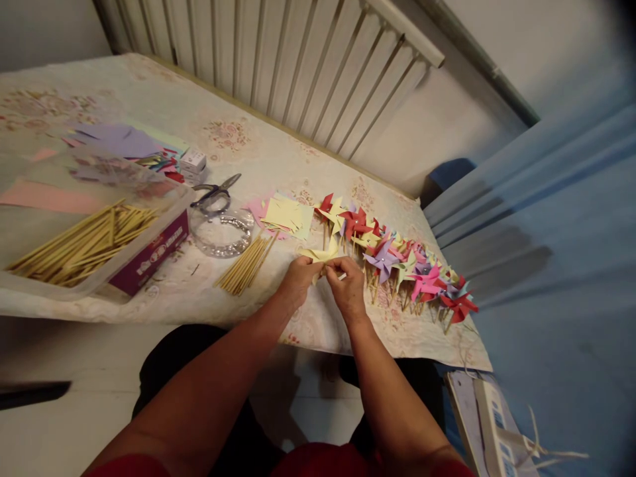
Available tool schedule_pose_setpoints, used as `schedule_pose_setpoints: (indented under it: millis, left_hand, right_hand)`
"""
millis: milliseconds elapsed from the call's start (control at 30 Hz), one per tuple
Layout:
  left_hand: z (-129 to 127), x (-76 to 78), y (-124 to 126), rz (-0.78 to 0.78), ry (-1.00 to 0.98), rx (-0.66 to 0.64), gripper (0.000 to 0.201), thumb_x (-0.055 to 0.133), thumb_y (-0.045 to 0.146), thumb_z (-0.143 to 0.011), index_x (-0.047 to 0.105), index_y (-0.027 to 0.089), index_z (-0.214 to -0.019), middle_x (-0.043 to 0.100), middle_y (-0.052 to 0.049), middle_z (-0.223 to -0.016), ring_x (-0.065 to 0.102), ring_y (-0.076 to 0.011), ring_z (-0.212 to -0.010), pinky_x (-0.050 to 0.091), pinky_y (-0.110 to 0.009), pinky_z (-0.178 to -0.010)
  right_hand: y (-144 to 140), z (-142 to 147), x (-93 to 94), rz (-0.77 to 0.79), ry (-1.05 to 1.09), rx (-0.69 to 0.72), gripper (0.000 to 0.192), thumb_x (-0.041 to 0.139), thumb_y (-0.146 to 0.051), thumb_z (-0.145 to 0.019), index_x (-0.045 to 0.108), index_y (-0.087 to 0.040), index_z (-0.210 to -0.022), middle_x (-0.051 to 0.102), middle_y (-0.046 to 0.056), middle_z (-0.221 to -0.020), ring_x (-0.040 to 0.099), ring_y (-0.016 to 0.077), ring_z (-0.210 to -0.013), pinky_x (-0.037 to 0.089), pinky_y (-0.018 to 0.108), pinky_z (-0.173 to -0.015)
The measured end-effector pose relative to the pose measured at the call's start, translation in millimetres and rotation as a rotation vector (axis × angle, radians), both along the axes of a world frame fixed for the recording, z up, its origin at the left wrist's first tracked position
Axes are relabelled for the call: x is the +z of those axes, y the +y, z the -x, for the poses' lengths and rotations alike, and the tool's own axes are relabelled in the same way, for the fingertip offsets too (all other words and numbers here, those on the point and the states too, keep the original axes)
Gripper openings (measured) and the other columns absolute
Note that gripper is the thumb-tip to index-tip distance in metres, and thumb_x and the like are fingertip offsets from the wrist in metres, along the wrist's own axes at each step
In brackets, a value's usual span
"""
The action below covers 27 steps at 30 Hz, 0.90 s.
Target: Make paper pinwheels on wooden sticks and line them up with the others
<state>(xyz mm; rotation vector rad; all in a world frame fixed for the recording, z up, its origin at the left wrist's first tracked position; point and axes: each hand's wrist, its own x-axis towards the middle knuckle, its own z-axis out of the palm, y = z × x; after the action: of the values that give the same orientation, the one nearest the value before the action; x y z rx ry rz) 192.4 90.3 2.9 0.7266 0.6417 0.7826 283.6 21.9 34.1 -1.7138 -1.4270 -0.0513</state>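
both hands meet at the near edge of the bench [163, 106]. left hand [298, 278] and right hand [348, 285] have their fingers pinched narrow on a pale yellow paper pinwheel [320, 254], partly folded, held just above the patterned cloth. risk, as judged: the thin paper could tear or slip from the pinch, and a loose vane would spring open. just right, a row of finished pinwheels [397, 258] lies close enough to be knocked. loose sticks [246, 265] lie left of the hands; scissors [216, 192] and a box of sticks [84, 245] further left. a radiator [278, 59] stands on the far wall.
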Motion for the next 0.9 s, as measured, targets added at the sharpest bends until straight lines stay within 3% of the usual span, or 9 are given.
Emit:
schedule_pose_setpoints:
  millis: [267,533,900]
  left_hand:
    - [0,-2.1,1,0.017,-0.019,-0.019,0.026,0.076,0.032,-0.056,0.063,0.014,-0.07,0.057,0.003,-0.059,0.051,-0.0106,-0.056,0.036,-0.023,-0.054]
    - [0,-2.0,0,0.005,-0.038,-0.047,0.021,0.076,0.029,-0.058,0.063,0.015,-0.065,0.053,0.004,-0.052,0.043,-0.0078,-0.049,0.036,-0.022,-0.053]
    - [1,0.0,-1,-0.032,-0.027,-0.03,0.025,0.075,0.033,-0.056,0.063,0.014,-0.068,0.058,0.002,-0.06,0.051,-0.0111,-0.059,0.037,-0.023,-0.057]
  right_hand:
    - [-2,-2,-9.4,-0.015,0.077,-0.023,0.011,0.061,-0.024,-0.082,0.065,-0.021,-0.071,0.063,0.001,-0.071,0.056,0.0177,-0.075,0.043,0.032,-0.075]
    - [-3,-4,-12.0,-0.005,0.162,-0.053,0.012,0.063,-0.026,-0.081,0.066,-0.02,-0.071,0.064,0.0,-0.072,0.057,0.0171,-0.074,0.045,0.031,-0.075]
    - [-4,-5,-14.8,0.009,0.236,-0.063,0.012,0.064,-0.029,-0.08,0.067,-0.02,-0.073,0.064,0.0,-0.072,0.058,0.0165,-0.075,0.046,0.03,-0.075]
